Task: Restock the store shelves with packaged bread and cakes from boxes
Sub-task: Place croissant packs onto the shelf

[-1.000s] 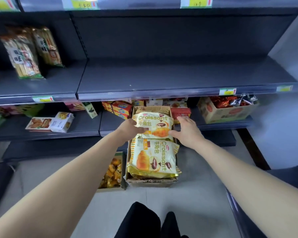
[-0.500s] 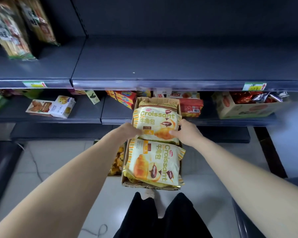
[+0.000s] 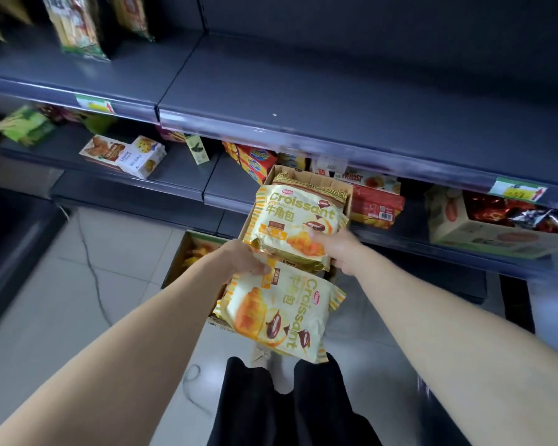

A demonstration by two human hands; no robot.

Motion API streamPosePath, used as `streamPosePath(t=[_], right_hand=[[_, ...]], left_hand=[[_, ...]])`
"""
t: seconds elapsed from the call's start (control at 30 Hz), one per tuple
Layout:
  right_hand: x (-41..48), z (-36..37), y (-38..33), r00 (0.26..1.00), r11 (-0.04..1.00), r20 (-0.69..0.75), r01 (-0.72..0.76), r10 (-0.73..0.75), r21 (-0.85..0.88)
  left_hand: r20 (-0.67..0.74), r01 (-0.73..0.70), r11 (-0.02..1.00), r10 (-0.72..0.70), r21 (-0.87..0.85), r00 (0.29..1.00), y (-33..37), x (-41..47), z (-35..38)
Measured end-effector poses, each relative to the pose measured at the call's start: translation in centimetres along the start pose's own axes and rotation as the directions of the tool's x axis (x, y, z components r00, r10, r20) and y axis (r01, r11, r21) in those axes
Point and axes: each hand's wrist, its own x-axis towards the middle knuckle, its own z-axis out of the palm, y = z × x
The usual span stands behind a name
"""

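two bare hands reach forward and down into a brown cardboard box (image 3: 316, 181) on the pale tiled floor (image 3: 126, 252), seen from the person's own head. the left hand (image 3: 239, 260) curls its fingers over the near left corner of a pale yellow plastic croissant bag (image 3: 295, 220), pinching the crimped edge. the right hand (image 3: 339, 249) grips the same bag's near right corner, thumb on the printed front, so both hands are closed on this upper bag, which lies tilted across the top of the box. just below it, nearer the person, a second pale yellow croissant bag (image 3: 281, 313) lies turned sideways, its print running down the pack, overhanging the box's near end.

going left to right across the background: tall upright snack packets (image 3: 74, 24) stand at the far left of the dark grey metal upper shelf (image 3: 303, 91), whose right section is bare. on the lower shelf (image 3: 181, 169) sit a green carton (image 3: 23, 125), then white and orange biscuit boxes (image 3: 123, 152), then red and orange packets (image 3: 255, 159) behind the cardboard box, a red box (image 3: 376, 206), and at far right a tan open carton (image 3: 484, 230) of shiny red wrappers. the person's dark trousers (image 3: 287, 403) fill the bottom centre.
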Motion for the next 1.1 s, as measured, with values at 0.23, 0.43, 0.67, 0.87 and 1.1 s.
streamPosePath(t=[0.23, 0.43, 0.67, 0.87, 1.1], right_hand=[[2.5, 0.7, -1.0, 0.989, 0.988, -0.131, -0.044, 0.064, 0.150], [2.7, 0.1, -2.1, 0.980, 0.988, -0.193, -0.022, 0.051, 0.151], [1.4, -1.6, -4.1, 0.937, 0.995, -0.346, 0.074, -0.047, 0.066], [3.1, -0.8, -3.2, 0.988, 0.975, -0.151, 0.011, 0.023, 0.223], [4.1, -0.3, -2.3, 0.997, 0.978, 0.022, -0.079, 0.077, 0.191]], left_hand=[[-0.076, -0.075, 0.991, 0.067, -0.111, 0.995, -1.7, -1.5, -1.6], [-0.097, -0.124, 0.990, 0.118, -0.060, 0.988, -2.4, -1.9, -5.9], [-0.015, -0.202, 0.978, 0.201, -0.056, 0.979, -0.4, -3.0, -10.2], [-0.049, -0.232, 0.972, 0.230, -0.034, 0.972, 0.8, -2.2, -10.1], [-0.044, -0.187, 0.978, 0.184, -0.091, 0.982, -0.3, -0.5, -9.3]])
